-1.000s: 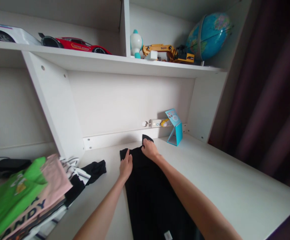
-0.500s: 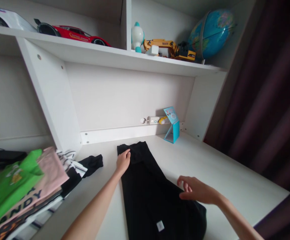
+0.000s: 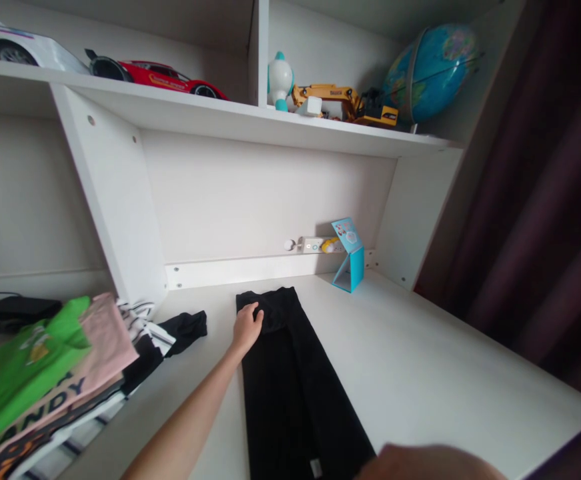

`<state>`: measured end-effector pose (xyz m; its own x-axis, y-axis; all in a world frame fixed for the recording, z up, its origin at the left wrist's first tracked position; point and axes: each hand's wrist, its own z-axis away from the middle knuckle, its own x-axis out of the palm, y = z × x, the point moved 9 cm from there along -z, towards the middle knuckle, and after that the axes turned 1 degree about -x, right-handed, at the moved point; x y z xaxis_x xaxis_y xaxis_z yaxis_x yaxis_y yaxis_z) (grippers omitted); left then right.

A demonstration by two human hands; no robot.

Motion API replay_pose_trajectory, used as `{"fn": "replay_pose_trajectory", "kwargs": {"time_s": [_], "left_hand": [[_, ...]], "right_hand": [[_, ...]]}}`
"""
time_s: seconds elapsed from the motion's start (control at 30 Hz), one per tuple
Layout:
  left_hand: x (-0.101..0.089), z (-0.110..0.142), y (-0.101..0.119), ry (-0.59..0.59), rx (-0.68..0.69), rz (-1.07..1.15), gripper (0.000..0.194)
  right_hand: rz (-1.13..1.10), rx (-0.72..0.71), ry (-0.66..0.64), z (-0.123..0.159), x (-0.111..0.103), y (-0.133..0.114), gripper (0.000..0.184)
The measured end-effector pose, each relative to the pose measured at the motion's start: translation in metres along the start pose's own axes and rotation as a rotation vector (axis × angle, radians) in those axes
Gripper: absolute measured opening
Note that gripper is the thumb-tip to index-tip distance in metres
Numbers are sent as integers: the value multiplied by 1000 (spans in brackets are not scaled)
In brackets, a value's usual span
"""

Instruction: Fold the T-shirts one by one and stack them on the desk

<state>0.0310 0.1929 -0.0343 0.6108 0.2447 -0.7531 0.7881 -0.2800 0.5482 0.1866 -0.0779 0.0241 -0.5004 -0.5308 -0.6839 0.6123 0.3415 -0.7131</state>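
Observation:
A black garment (image 3: 275,393) lies lengthwise on the white desk, its right side folded inward in a long strip. A small white label (image 3: 315,468) shows near its lower part. My left hand (image 3: 247,328) rests on the garment's far left corner, thumb and forefinger apart. At the bottom edge of the view, my right hand (image 3: 427,463) is blurred and cut off, beside the garment's lower right edge. Its fingers are hidden, so whether it grips the cloth cannot be seen.
At left lies a stack of folded clothes, a green shirt (image 3: 25,373) on top. Black cloth (image 3: 187,331) sticks out behind it. A blue folded card stand (image 3: 353,267) and a power strip (image 3: 315,245) are at the back. Overhead, a shelf (image 3: 250,117) carries toy vehicles and a globe (image 3: 435,73).
My right hand left the garment's far edge and moved down toward me, along the right side. That side now lies folded inward, narrower and straighter. My left hand stays near the far left corner.

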Motion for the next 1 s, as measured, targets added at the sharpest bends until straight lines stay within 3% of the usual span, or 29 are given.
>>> {"fn": "replay_pose_trajectory", "kwargs": {"time_s": [0.1, 0.2, 0.27, 0.33, 0.43, 0.57, 0.7, 0.87, 1.0], "left_hand": [[3, 2, 0, -13, -3, -93, 44], [5, 3, 1, -35, 13, -130, 53], [8, 4, 3, -65, 37, -151, 56], [12, 5, 4, -116, 54, -181, 57], [17, 8, 6, -173, 61, -225, 60], [17, 8, 3, -178, 12, -266, 67], [19, 6, -6, -208, -66, -292, 81], [20, 5, -8, -209, -47, -293, 82], [21, 5, -7, -230, -40, -301, 81]], "right_hand": [[84, 6, 75, -41, -43, 21, 26], [341, 133, 383, -103, -97, 57, 34], [400, 170, 451, -148, -107, 78, 40], [417, 197, 450, -186, -103, 97, 45], [427, 302, 454, -217, -98, 127, 54], [428, 472, 491, -221, -104, 162, 69], [449, 533, 489, -221, -111, 171, 74], [518, 437, 423, -199, -96, 143, 65], [492, 199, 262, -133, -43, 97, 65]]}}
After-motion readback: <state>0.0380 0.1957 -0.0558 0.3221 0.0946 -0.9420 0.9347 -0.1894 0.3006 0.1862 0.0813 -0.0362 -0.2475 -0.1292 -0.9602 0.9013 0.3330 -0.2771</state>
